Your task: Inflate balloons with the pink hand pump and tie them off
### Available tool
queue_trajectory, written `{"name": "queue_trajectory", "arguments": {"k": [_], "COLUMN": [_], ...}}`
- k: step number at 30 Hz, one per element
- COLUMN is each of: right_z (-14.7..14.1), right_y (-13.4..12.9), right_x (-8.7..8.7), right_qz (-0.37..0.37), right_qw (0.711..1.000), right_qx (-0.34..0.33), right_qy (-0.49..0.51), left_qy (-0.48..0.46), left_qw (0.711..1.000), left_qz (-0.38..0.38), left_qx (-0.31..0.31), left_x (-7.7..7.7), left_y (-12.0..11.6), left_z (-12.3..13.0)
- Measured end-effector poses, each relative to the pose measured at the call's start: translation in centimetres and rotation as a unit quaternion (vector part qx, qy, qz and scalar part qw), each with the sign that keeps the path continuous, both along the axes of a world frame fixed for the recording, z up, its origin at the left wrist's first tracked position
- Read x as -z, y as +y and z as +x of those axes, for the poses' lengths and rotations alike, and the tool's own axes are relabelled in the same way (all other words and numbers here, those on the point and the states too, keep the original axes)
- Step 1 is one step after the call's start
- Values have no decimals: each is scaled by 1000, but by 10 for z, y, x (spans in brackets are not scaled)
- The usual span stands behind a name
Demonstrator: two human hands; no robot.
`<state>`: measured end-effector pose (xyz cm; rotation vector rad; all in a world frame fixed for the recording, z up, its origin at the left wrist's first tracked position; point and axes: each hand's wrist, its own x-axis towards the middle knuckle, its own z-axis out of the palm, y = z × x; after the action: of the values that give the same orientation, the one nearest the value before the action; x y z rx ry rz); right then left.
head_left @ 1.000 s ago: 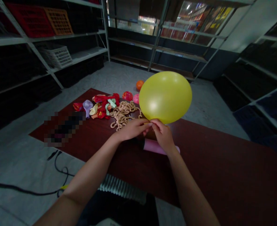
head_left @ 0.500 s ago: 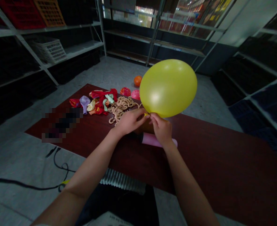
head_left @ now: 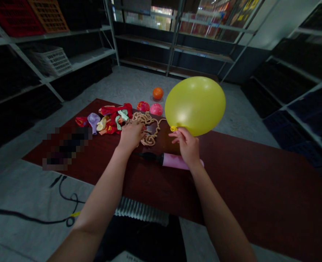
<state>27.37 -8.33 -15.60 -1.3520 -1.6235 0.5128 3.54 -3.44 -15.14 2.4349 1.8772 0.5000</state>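
A large inflated yellow balloon (head_left: 195,105) stands above the table, its neck pinched by my right hand (head_left: 188,147). The rolled yellow mouth shows just left of those fingers, some of which stick out loosely. My left hand (head_left: 132,135) reaches over a heap of tan rope (head_left: 151,140); its fingertips are partly hidden, so whether they grip the rope is unclear. Below my right hand lies a pink hand pump (head_left: 174,161) with a black nozzle end. Uninflated balloons (head_left: 110,122) in red, purple, cream and mint lie beyond my left hand.
The dark red-brown table (head_left: 232,185) spans the view. Past its far edge, an orange balloon (head_left: 158,93), a red patterned one (head_left: 143,106) and a pink one (head_left: 156,109) rest. A blurred-out patch covers the table's left. Black cables (head_left: 27,215) cross the floor; shelves surround the room.
My left hand has left the balloon's neck and moved left to the rope heap. My right hand still holds the balloon. More of the pump and rope is now uncovered.
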Motion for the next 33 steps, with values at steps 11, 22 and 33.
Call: {"name": "queue_trajectory", "arguments": {"k": [11, 22, 33], "right_z": [-1, -1, -2], "right_y": [1, 6, 0], "right_x": [0, 7, 3], "right_qz": [12, 10, 12], "right_qw": [1000, 1000, 999], "right_qx": [-6, 0, 12], "right_qy": [-26, -30, -46], "left_qy": [23, -621, -451], "left_qw": [999, 755, 859], "left_qz": [6, -30, 69], "left_qx": [-30, 210, 231], "left_x": [5, -49, -25], "left_y": [4, 1, 8], "left_z": [4, 38, 38]}}
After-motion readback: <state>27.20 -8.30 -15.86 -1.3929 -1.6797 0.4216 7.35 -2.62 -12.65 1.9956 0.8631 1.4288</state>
